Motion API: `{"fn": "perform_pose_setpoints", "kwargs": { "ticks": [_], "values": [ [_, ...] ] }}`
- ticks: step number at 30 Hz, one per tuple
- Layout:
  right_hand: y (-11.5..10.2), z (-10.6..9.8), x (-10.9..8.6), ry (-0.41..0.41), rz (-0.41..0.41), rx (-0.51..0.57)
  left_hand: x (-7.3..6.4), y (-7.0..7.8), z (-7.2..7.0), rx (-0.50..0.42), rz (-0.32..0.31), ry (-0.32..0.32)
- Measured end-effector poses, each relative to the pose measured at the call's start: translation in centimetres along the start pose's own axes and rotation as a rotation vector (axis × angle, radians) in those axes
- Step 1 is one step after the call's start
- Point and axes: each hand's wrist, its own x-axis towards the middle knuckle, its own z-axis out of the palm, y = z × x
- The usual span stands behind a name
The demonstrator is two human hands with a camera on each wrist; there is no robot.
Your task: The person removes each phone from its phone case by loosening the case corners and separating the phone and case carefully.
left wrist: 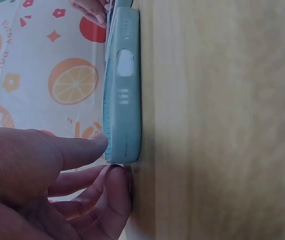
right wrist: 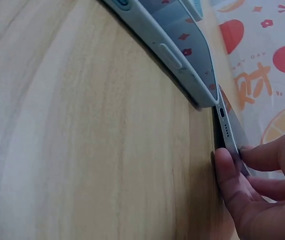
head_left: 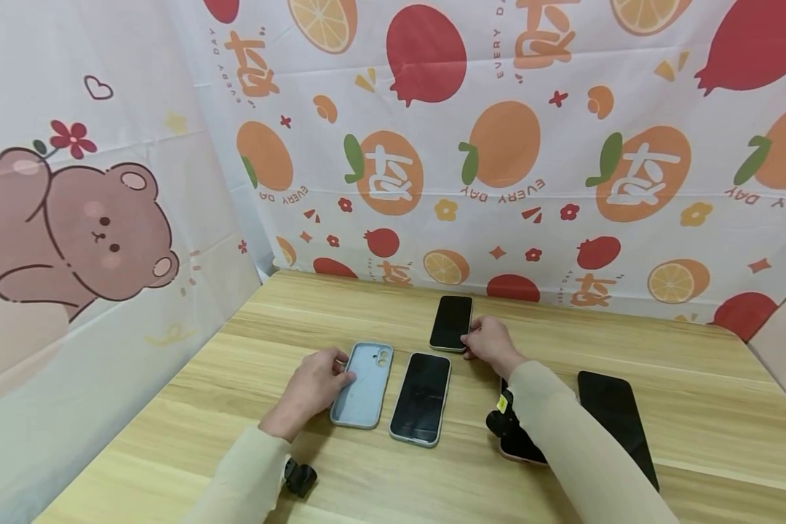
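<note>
My left hand [head_left: 313,382] pinches the left edge of an empty light-blue phone case [head_left: 362,393], which lies on the table with its inside and camera cutout facing up. In the left wrist view, the thumb rests on the rim of the case [left wrist: 126,110] and the fingers curl below it. My right hand [head_left: 494,343] pinches the lower right corner of a black-screened smartphone [head_left: 450,322] behind. In the right wrist view, thumb and fingers grip that smartphone [right wrist: 227,127] beside its charging port. Between the hands lies a second smartphone [head_left: 421,397] in a pale case, screen up.
Beneath my right forearm a third smartphone [head_left: 522,445] lies partly hidden. To the right of it is a larger black device [head_left: 618,418], partly covered by the sleeve. The wooden table [head_left: 236,407] ends at a fruit-printed curtain [head_left: 458,240].
</note>
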Motion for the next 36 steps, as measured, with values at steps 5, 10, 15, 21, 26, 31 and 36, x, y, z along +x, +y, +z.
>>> {"fn": "perform_pose_setpoints", "kwargs": {
  "ticks": [5,10,15,21,26,31,36],
  "values": [
    [-0.1,0.1,-0.2,0.031,0.001,-0.018,0.1,0.2,0.0,0.01,-0.002,-0.01],
    [-0.2,0.0,-0.3,0.058,-0.015,-0.115,0.2,0.4,0.0,0.022,-0.005,-0.018],
    [0.1,-0.1,-0.6,0.08,-0.021,-0.113,0.1,0.8,-0.1,0.039,-0.011,-0.025],
    [-0.1,-0.3,-1.6,0.07,-0.023,-0.029,0.2,1.8,-0.2,0.078,-0.003,0.006],
    [-0.5,-0.4,-2.6,0.052,-0.056,0.038,0.1,3.1,-0.1,0.09,0.015,0.015],
    [-0.7,-0.5,-3.5,-0.009,-0.068,0.127,-0.1,4.3,0.3,0.082,0.078,0.038],
    [-0.5,-0.5,-4.7,-0.071,-0.058,0.2,-0.3,5.3,1.0,-0.005,0.168,0.045]
  ]
}}
